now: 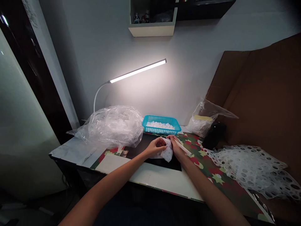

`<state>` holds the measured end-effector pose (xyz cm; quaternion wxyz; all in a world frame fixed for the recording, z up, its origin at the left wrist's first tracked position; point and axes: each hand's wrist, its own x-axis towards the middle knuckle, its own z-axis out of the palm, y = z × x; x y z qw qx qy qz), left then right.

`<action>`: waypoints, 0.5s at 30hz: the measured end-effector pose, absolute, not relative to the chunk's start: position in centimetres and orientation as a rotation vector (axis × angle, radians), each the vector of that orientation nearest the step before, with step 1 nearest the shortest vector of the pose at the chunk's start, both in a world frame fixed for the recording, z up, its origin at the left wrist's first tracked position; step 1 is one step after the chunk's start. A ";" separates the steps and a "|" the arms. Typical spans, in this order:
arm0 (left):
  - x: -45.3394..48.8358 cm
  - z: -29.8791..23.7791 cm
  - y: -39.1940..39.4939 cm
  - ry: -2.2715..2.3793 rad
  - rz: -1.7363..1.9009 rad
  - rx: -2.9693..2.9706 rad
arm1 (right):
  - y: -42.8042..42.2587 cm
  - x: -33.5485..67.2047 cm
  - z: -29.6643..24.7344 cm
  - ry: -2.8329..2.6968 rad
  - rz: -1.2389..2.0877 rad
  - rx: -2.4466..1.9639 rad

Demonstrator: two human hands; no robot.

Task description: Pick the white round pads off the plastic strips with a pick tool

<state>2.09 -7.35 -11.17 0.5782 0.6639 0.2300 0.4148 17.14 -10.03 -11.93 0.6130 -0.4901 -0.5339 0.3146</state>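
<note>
A small crumpled white plastic bag [167, 153] with whitish contents is between my two hands, just above a black mat [150, 141]. My left hand [155, 148] is curled at its left side, thumb and fingers bent round onto it. My right hand [175, 145] grips the bag from the right, with its fingers over the upper edge. A thin white strip [183, 148] lies beside my right wrist, partly hidden by the hand. Just behind the hands stands a turquoise basket [162, 118] holding many small white pieces [160, 125].
A large clear plastic bag [115, 125] bulges at left under a lit lamp [138, 71]. At right are a tied bag of white material [201, 125], a dark object [214, 135] and sheets full of round holes [256, 169]. Cardboard [263, 84] stands behind them.
</note>
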 end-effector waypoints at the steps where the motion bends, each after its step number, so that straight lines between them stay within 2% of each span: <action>1: 2.1 -11.2 -7.3 0.537 0.964 1.549 | -10.1 17.1 -11.9 -1.257 0.694 -1.151; 6: 2.2 -11.5 -6.5 0.559 0.948 1.549 | -10.6 16.6 -11.8 -1.374 0.601 -1.202; 15: 1.4 -11.8 -6.4 0.649 1.103 1.686 | -11.4 16.6 -11.0 -1.228 0.379 -1.175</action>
